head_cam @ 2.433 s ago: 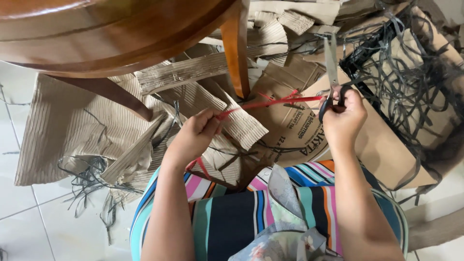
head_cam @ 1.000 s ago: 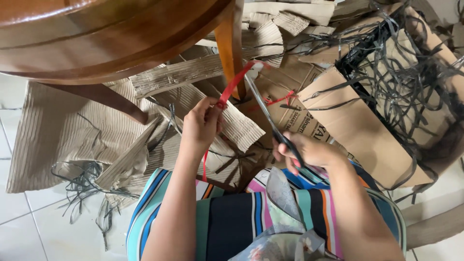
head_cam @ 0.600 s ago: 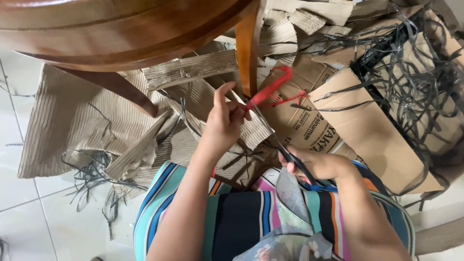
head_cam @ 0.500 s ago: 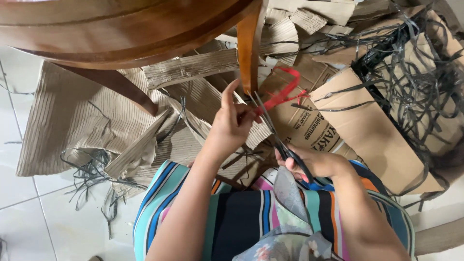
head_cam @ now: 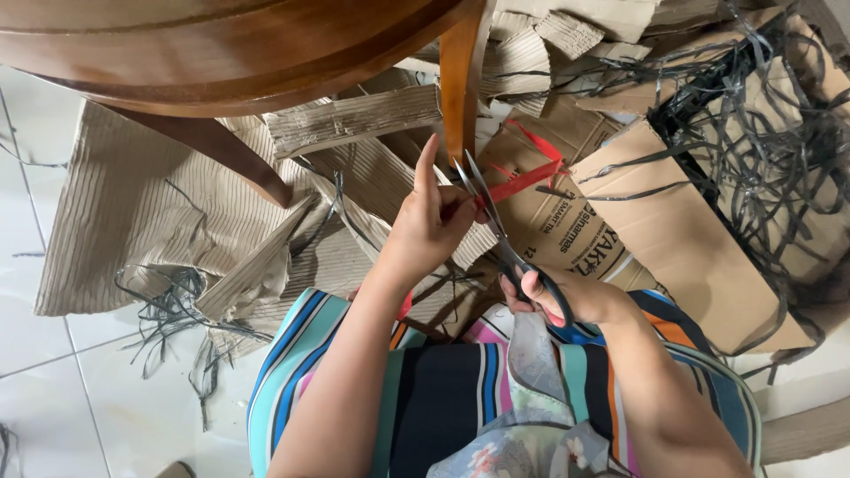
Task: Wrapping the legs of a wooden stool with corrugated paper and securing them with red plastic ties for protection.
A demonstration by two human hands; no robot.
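Note:
My left hand pinches a red plastic strap between thumb and fingers, forefinger pointing up. My right hand grips the black handles of a pair of scissors, held low over my striped lap. The scissor blades are spread, their tips at the strap right beside my left fingers. The strap runs right and up over a flattened cardboard box, where its far end curls.
A round wooden table and its legs overhang the top of the view. Torn corrugated cardboard sheets cover the tiled floor. At right stands an open cardboard box stuffed with tangled black straps. Loose black strips lie at left.
My right hand dropped from up by the box to my lap, scissors now pointing up-left. My left hand pulled the red strap nearer, and the blades have closed in on it.

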